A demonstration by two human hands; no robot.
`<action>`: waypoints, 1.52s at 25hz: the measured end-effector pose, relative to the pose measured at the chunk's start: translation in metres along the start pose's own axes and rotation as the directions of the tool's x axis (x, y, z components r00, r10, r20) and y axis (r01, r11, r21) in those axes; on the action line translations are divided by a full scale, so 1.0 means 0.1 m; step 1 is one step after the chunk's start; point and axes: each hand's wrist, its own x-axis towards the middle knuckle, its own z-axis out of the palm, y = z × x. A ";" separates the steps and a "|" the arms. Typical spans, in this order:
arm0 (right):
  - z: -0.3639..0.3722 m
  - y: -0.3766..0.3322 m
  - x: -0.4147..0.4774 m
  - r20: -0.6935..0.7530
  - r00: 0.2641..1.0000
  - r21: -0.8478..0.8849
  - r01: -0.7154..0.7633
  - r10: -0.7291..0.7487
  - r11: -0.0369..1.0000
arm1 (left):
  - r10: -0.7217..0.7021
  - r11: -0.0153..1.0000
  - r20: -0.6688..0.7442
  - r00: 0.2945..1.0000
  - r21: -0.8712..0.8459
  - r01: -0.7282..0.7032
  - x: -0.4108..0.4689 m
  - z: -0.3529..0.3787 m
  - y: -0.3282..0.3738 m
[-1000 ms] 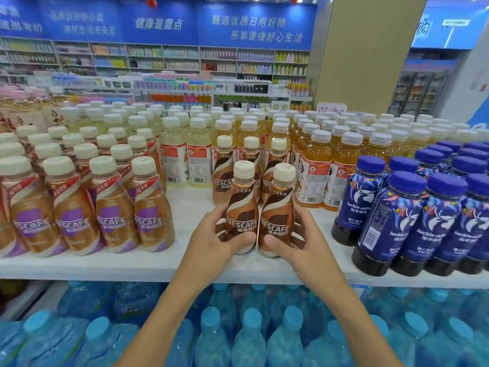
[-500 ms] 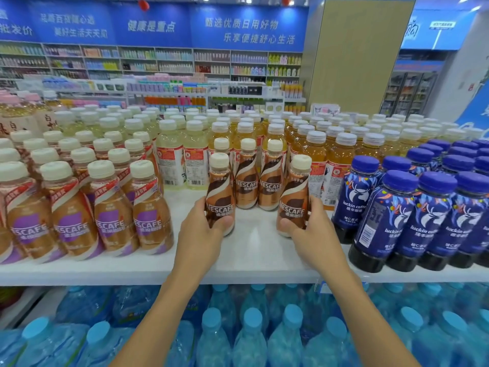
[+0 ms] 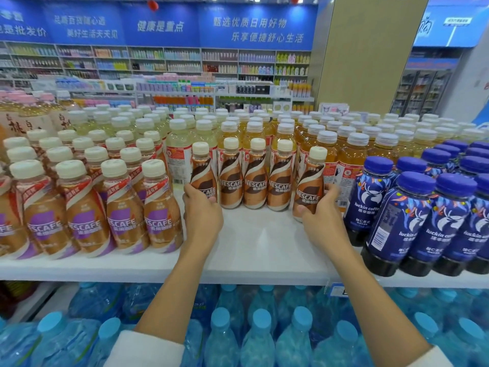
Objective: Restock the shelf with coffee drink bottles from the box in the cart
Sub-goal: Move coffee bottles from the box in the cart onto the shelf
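Observation:
On the white shelf [image 3: 264, 250], my left hand [image 3: 202, 217] grips a brown Nescafe coffee bottle [image 3: 202, 173] at the left end of a short row. My right hand [image 3: 321, 211] grips another brown Nescafe bottle [image 3: 312, 181] at the right end, slightly tilted and a little nearer to me. Three matching bottles [image 3: 255, 178] stand upright between them at the back of the gap. The box and cart are out of view.
Purple-label Nescafe bottles [image 3: 87, 207] crowd the shelf's left. Dark blue Luckin coffee bottles [image 3: 423, 215] stand at the right. Yellow tea bottles [image 3: 264, 128] fill the rows behind. Blue water bottles [image 3: 259, 335] sit on the tier below.
Both hands have pushed their bottles further back and apart, from side by side at the front of the shelf to the two ends of the back row.

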 end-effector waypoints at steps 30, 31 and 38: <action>0.02 0.08 0.11 -0.035 0.996 -0.091 0.082 -0.086 0.992 | -0.054 0.971 0.049 0.997 -0.230 0.064 0.41 0.16 -0.23; 0.02 0.08 0.11 -0.034 0.995 -0.083 0.089 -0.093 0.993 | -0.050 0.973 0.043 0.998 -0.224 0.059 0.40 0.16 -0.23; 0.01 0.03 0.05 -0.040 0.995 -0.047 0.085 -0.087 0.995 | -0.052 0.981 -0.011 0.999 -0.190 0.049 0.37 0.15 -0.20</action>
